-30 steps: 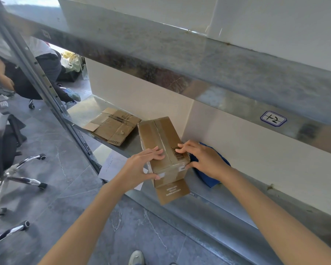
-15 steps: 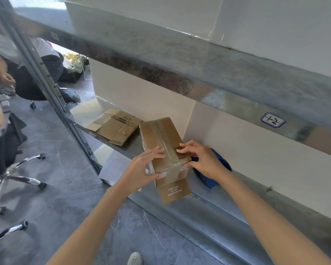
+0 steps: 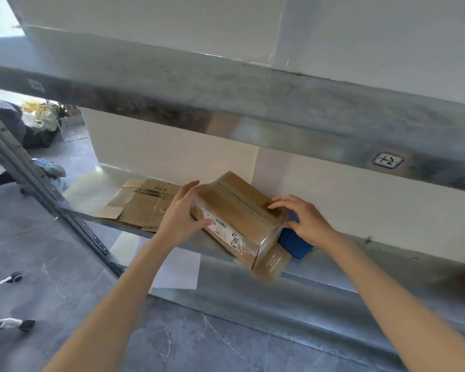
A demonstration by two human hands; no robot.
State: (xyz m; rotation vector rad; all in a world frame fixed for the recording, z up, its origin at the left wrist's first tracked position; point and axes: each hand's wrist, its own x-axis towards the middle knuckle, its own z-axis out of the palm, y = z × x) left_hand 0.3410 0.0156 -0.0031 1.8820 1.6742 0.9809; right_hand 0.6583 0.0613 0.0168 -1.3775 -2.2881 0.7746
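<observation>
**Floor** [image 3: 199,345]: grey stone tile. One white sheet of paper [image 3: 177,269] lies under the shelf's front edge.

**Lower shelf** [image 3: 333,267]: bare metal, carried at the left by a slanting post [image 3: 51,200]. Holds every item below.

**Box** [image 3: 242,210]: brown cardboard, taped along the top. It sits on the lower shelf, tipped rather than flat.
- Long axis: diagonal, from far left to near right.
- Near end: at the shelf's front edge, with a loose flap [image 3: 271,264] hanging from it.
- Printed label [image 3: 220,226]: on the long side, facing the camera.

**Left hand** [image 3: 181,214]: at the box's far-left end. The fingers [image 3: 191,187] lie straight and flat against that end, and the thumb rests along the labelled side. It presses rather than clasps.

**Right hand** [image 3: 305,224]: at the opposite, right-hand side. The fingertips hook over the top edge and the thumb is tucked under, so it grasps the box.

**Working relation:** the box lies between the two hands, one at each end of the diagonal. Neither hand is clearly nearer. Judged from this, any turn or lift goes about the long axis, and the right hand carries the hold.

**Blue thing** [image 3: 293,244]: under the right wrist, touching the box's right side. What it is cannot be told.

**Flattened cardboard** [image 3: 142,205]: lies flat on the shelf to the left of the box, partly hidden by the left hand.

**Upper shelf** [image 3: 226,103]: metal, with a handwritten tag [image 3: 388,160] on its front edge. A white wall stands behind.
</observation>
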